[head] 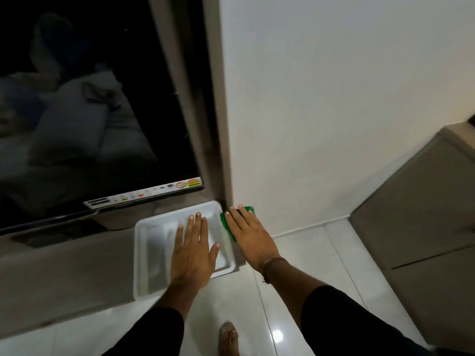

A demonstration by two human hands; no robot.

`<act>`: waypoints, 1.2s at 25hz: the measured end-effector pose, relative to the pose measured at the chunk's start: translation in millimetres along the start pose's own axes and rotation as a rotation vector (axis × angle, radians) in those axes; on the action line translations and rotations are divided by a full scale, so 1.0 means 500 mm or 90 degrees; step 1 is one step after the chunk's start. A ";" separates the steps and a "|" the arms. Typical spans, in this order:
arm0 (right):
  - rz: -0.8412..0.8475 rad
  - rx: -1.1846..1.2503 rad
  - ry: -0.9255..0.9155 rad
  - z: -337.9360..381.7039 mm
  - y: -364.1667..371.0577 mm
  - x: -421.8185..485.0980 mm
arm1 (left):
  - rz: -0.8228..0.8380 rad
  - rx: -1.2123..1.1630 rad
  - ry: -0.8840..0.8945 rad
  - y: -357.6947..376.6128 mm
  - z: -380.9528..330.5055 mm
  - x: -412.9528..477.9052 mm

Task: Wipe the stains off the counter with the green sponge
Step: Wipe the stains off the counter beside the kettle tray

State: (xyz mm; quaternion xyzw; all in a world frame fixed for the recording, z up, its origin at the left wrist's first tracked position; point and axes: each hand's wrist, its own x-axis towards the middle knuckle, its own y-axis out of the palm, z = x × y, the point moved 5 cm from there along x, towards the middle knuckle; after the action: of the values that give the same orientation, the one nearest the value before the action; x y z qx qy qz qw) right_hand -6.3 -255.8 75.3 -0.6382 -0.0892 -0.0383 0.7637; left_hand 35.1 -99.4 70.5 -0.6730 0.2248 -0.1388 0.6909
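Note:
The green sponge (225,222) lies on the right end of the grey-brown counter (77,273), close to the white wall. My right hand (250,235) lies flat on top of it, fingers spread, and covers most of it; green shows at the fingertips and along the hand's left side. My left hand (192,250) rests palm down, fingers apart, over a white plastic tray (146,253) that sits on the counter just left of the sponge. I cannot make out any stains on the counter.
A large black TV screen (90,111) with a sticker strip along its lower edge stands at the back of the counter. A white wall (334,111) rises at right. A brown cabinet (424,214) stands far right. The glossy tiled floor (295,278) and a bare foot (228,339) are below.

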 end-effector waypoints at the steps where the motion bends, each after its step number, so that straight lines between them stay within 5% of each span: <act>1: -0.012 -0.009 0.027 -0.052 -0.028 -0.042 | -0.014 -0.002 0.024 -0.014 -0.060 0.000; 12: -0.073 -0.082 0.362 -0.620 -0.302 -0.625 | -0.100 -0.087 0.372 -0.083 -0.874 -0.030; 24: -0.114 -0.172 0.716 -1.021 -0.525 -1.106 | -0.113 -0.072 0.749 -0.127 -1.606 0.004; 30: -0.132 -0.127 0.891 -1.234 -0.561 -1.275 | -0.035 -0.074 0.867 -0.085 -1.946 0.078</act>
State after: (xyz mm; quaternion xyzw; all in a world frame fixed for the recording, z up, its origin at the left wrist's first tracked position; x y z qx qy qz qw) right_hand -626.1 -948.0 124.0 -0.5187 0.3655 -0.5196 0.5721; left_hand -410.8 -965.0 114.5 -0.4770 0.5991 -0.5366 0.3546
